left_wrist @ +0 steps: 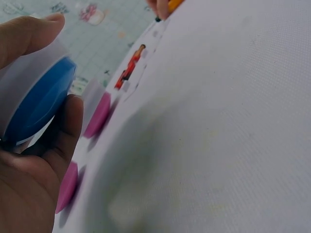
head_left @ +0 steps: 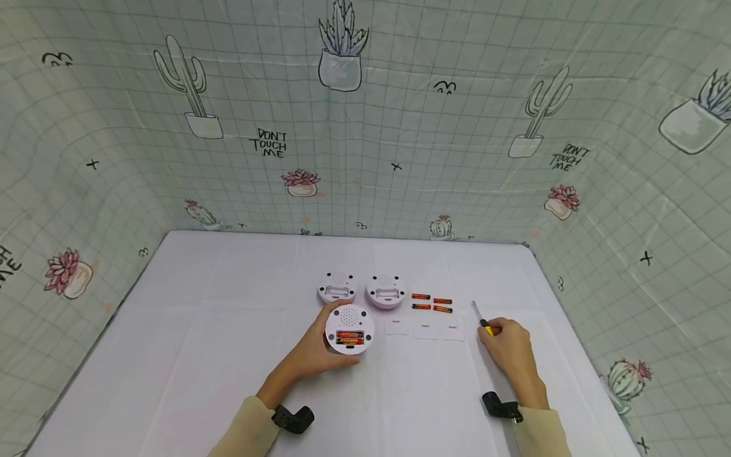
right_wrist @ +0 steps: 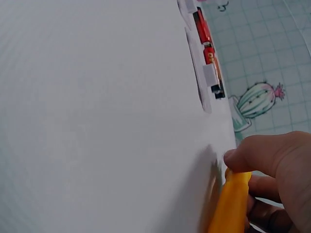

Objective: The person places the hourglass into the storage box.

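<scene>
My left hand grips a round white device by its side, its back turned up. Two red-and-black batteries sit in its uncovered compartment. In the left wrist view the blue underside of this device shows between thumb and fingers. Over on the right, my right hand pinches a screwdriver by its yellow handle, with the metal shaft pointing away. The right wrist view shows the thumb on the end of the yellow handle; the shaft is out of sight there.
Behind the held device lie two similar white devices with pink undersides and uncovered compartments. Several loose batteries lie right of them. Three thin white covers lie nearer me on the white table. A patterned cloth surrounds the table.
</scene>
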`<state>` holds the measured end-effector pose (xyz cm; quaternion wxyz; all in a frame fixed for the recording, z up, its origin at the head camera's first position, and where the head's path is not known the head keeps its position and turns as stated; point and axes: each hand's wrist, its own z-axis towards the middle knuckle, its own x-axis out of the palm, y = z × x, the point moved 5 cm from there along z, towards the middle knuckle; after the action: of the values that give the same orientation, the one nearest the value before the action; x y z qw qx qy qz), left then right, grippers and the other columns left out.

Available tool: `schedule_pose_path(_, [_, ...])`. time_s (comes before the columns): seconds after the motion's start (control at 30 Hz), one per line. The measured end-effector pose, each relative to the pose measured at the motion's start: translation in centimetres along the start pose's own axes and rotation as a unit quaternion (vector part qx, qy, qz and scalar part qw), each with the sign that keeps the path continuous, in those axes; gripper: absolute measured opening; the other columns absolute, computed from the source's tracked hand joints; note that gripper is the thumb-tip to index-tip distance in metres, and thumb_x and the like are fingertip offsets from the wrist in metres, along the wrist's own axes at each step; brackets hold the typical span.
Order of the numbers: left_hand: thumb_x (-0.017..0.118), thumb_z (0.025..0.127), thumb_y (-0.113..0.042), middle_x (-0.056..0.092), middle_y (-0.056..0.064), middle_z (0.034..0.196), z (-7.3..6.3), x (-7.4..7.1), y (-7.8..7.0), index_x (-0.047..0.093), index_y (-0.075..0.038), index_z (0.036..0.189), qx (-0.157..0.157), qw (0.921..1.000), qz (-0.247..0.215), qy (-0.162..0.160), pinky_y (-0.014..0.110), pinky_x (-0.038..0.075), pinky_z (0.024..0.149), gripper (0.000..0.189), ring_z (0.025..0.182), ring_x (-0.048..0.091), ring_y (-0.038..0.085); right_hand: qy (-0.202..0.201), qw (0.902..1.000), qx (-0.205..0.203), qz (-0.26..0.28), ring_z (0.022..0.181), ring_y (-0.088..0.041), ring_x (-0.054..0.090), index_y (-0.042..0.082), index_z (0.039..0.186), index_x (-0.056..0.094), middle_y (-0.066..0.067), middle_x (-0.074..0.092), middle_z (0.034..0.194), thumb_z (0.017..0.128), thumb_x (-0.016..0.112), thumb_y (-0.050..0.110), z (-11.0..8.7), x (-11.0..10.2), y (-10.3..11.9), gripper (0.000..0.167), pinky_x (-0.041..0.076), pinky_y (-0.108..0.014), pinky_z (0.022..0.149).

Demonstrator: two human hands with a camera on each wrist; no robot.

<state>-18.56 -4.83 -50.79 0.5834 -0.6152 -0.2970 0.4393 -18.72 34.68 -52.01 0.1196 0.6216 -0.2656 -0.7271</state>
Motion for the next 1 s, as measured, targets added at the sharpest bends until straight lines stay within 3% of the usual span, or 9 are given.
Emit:
schedule_pose_path(0.2, [0.089,0.077,-0.008,0.05,0.012,0.147,-0.1,-0.2,-0.2,0.028,-0.012,0.158,0.004,1.0,0.008,-0.004,0.021,0.043,0.107,0.102,0.131,0.051,0.028,0.009,0.9992,-0.034,0.016,0.077,-0.024,0.06,-0.006,0.106,0.074,-0.015,0.069,0.087,0.089,0.072,0.015,-0.3,0.2,2.5,0.027,0.047,-0.033,0.067])
schedule_pose_path(0.57, [0.089,0.075,-0.005,0.05,0.009,0.148,-0.1,-0.3,-0.2,0.028,-0.012,0.158,0.004,0.9999,0.014,-0.007,0.022,0.041,0.109,0.103,0.132,0.051,0.024,0.002,0.9842,-0.171,0.046,0.091,-0.027,0.064,0.001,0.105,0.075,-0.011,0.068,0.096,0.085,0.081,0.008,-1.5,-0.3,10.1,0.022,0.056,-0.047,0.084])
schedule_pose_path(0.7, [0.089,0.076,-0.006,0.049,0.01,0.149,-0.2,-0.4,-0.3,0.029,-0.012,0.158,0.005,0.9998,0.017,-0.01,0.022,0.04,0.111,0.102,0.134,0.05,0.026,0.011,0.9754,-0.21,0.065,0.091,-0.021,0.064,0.004,0.106,0.076,-0.007,0.067,0.098,0.084,0.082,0.008,-2.0,-0.7,12.3,0.023,0.059,-0.044,0.084])
schedule_pose_path(0.83, [0.089,0.076,-0.008,0.049,0.01,0.149,-0.2,-0.5,-0.3,0.029,-0.011,0.158,0.003,0.9997,0.02,-0.01,0.023,0.04,0.111,0.102,0.135,0.049,0.028,0.028,0.9642,-0.25,0.084,0.085,-0.015,0.062,0.007,0.104,0.076,-0.001,0.065,0.096,0.083,0.083,0.007,-2.5,-1.0,14.2,0.022,0.059,-0.031,0.077])
schedule_pose_path(1.0, [0.09,0.076,-0.009,0.048,0.011,0.151,-0.2,-0.6,-0.3,0.029,-0.008,0.158,0.005,0.9996,0.024,-0.014,0.03,0.041,0.113,0.102,0.135,0.05,0.028,0.067,0.9356,-0.328,0.111,0.08,-0.01,0.061,0.009,0.102,0.075,0.001,0.069,0.096,0.084,0.082,0.006,-3.2,-1.3,16.6,0.02,0.057,-0.023,0.07])
